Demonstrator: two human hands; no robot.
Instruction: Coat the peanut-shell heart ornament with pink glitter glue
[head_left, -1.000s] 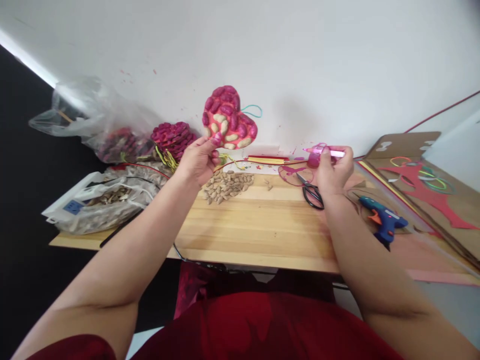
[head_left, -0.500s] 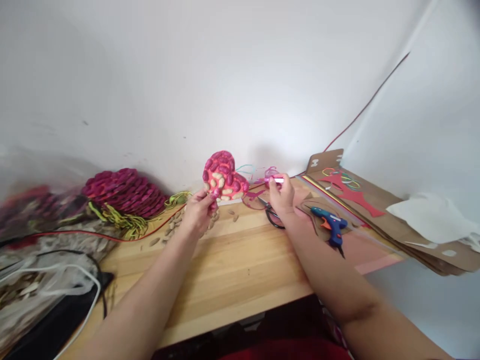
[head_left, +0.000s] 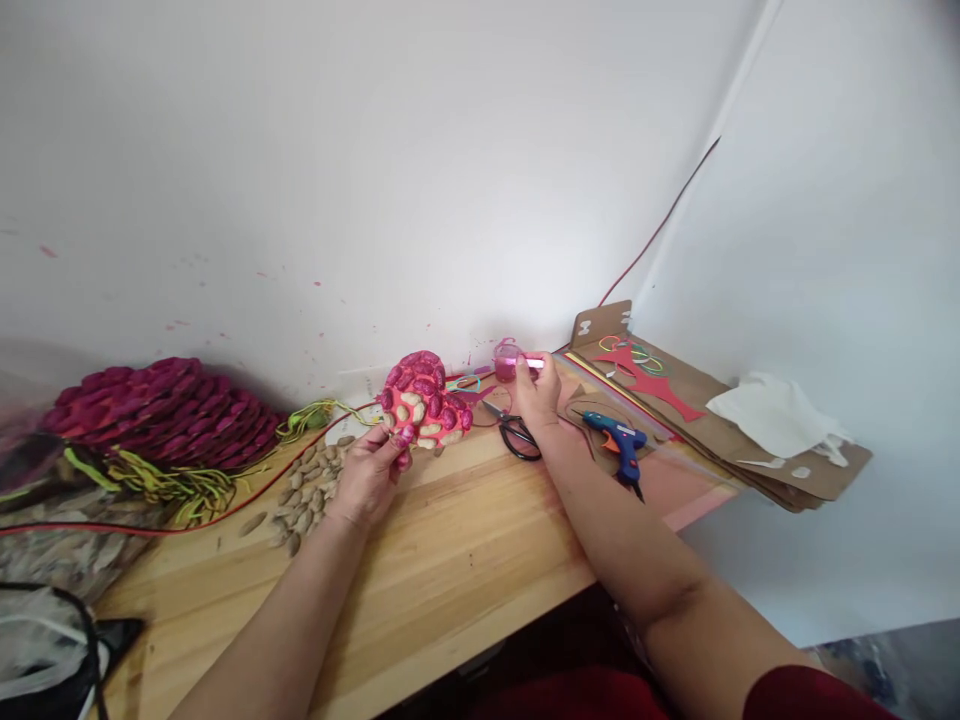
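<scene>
My left hand [head_left: 373,466] pinches the lower edge of a heart-shaped piece covered with peanuts [head_left: 424,395], tilted up above the table. Most of its peanuts are magenta; several near the lower part are plain tan. In my right hand [head_left: 538,390] is a white-handled paintbrush [head_left: 534,363], its far end at a clear cup of pink paint [head_left: 505,362] by the wall. I cannot make out the bristles. Black-handled scissors [head_left: 517,437] lie below the right hand. Loose peanuts [head_left: 306,492] are spread beside my left hand.
Stacked magenta peanut pieces [head_left: 169,412] with yellow-green cords [head_left: 157,480] stand at the left. A blue glue gun [head_left: 619,437] lies right of my right forearm. Cardboard [head_left: 690,400] with red scraps and a white cloth [head_left: 780,412] is farther right. A red cable [head_left: 225,515] crosses the left side.
My view has turned, so most things sit farther left. The paintbrush is now closer to the paint cup, its end at the cup. The left hand still holds the heart-shaped piece, now lower.
</scene>
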